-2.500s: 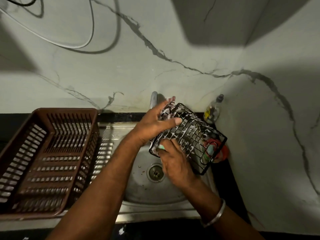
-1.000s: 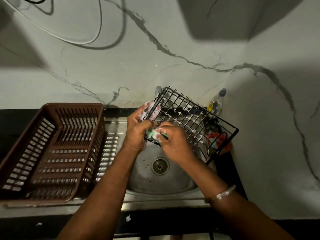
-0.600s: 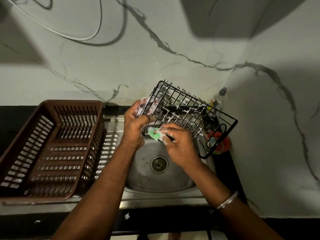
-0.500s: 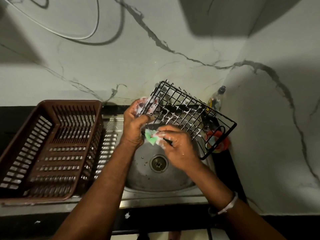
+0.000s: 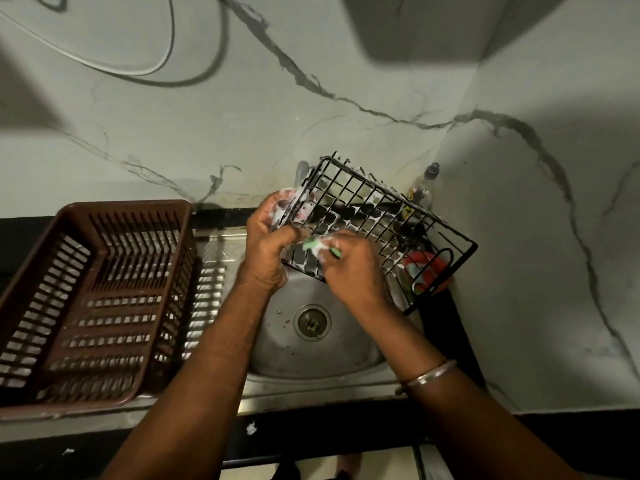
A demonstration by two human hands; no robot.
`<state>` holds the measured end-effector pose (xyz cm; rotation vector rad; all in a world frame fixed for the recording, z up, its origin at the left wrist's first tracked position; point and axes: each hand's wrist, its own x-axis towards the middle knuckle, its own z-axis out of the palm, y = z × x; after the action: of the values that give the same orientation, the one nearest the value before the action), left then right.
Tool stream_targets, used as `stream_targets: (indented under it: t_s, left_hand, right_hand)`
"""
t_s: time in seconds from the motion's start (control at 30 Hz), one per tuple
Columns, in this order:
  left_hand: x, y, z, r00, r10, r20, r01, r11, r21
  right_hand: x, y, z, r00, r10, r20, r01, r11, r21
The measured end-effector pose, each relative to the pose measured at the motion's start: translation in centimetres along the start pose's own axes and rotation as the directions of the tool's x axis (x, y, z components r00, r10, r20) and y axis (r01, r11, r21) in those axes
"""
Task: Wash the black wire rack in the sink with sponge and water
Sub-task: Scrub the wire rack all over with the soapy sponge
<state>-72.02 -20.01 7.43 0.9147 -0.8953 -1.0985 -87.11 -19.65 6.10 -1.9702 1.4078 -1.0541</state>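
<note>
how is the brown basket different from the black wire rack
The brown basket is broad-slatted; the black wire rack is a thin wire grid. The brown basket sits flat left of the sink; the black wire rack is held tilted over it, foamy. Both are open-topped, with gaps throughout.

Dim light and broad shadows fall on pale, dark-veined walls (image 5: 311, 98) that meet in a corner at right, a cable (image 5: 168, 60) looping high on the back one above a black surface (image 5: 445, 327).

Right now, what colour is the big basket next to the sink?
Brown. The plastic basket shows best in the head view, left of the sink.
</note>
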Motion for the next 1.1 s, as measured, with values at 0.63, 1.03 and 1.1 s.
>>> stream_targets:
  t_s: [0.63, 1.03, 1.1]
  left_hand:
    - [1.0, 1.1, -1.5, 0.994, 0.012, -0.112, -0.008, 0.999, 0.036]
    - [1.7, 1.3, 0.3, 0.996, -0.062, -0.056, 0.058, 0.995, -0.079]
    - [2.0, 0.4, 0.6, 0.996, -0.028, -0.087, 0.024, 0.998, -0.054]
  right_hand:
    - [-2.0, 2.8, -1.5, 0.976, -0.156, 0.152, 0.149, 0.987, 0.058]
    - [-2.8, 2.2, -0.2, 0.85, -0.489, -0.196, 0.445, 0.866, -0.229]
    - [-2.5, 1.8, 0.5, 0.854, -0.443, -0.273, 0.401, 0.895, -0.197]
